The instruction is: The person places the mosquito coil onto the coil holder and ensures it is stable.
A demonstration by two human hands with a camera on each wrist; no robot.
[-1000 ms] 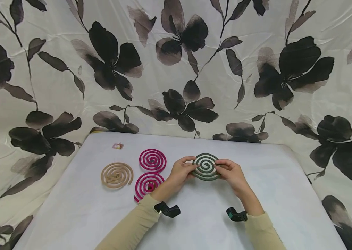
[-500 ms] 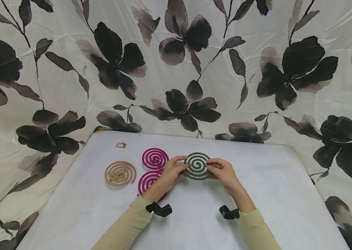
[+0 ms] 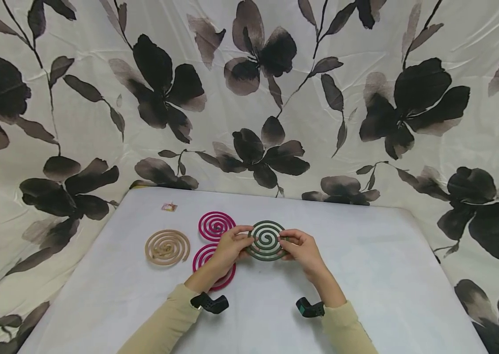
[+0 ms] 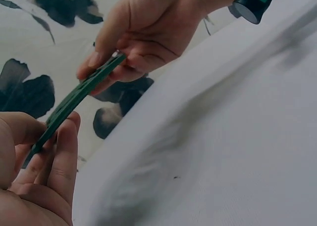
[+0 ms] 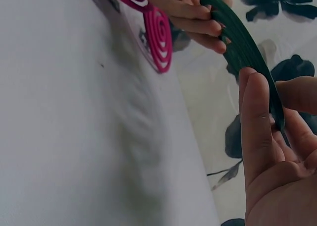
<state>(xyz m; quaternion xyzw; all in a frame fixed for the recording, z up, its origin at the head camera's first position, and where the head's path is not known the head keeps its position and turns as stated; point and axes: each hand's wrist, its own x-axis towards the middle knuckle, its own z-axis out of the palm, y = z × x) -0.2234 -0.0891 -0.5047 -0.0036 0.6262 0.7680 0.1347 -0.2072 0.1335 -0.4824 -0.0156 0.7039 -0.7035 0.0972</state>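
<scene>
A dark green mosquito coil [image 3: 267, 240] is held above the white table between both hands. My left hand [image 3: 228, 250] pinches its left edge, and my right hand [image 3: 304, 251] pinches the right edge. Seen edge-on in the left wrist view, the green coil [image 4: 74, 99] has thumbs on one face and fingers on the other. The right wrist view shows the same coil [image 5: 247, 47] tilted and raised off the tabletop. Just left of my left hand lie two magenta coils, an upper one [image 3: 216, 215] and a lower one [image 3: 233, 275] partly hidden by the left forearm.
A tan coil [image 3: 167, 233] with a small piece at its centre lies on the left of the white table [image 3: 387, 275]. Behind it sits a small printed packet [image 3: 169, 207]. A floral cloth [image 3: 249, 98] hangs behind the table's far edge.
Both hands have moved left with the green coil, bringing it nearer the magenta coils. Both grips look unchanged. The head view has shifted slightly.
</scene>
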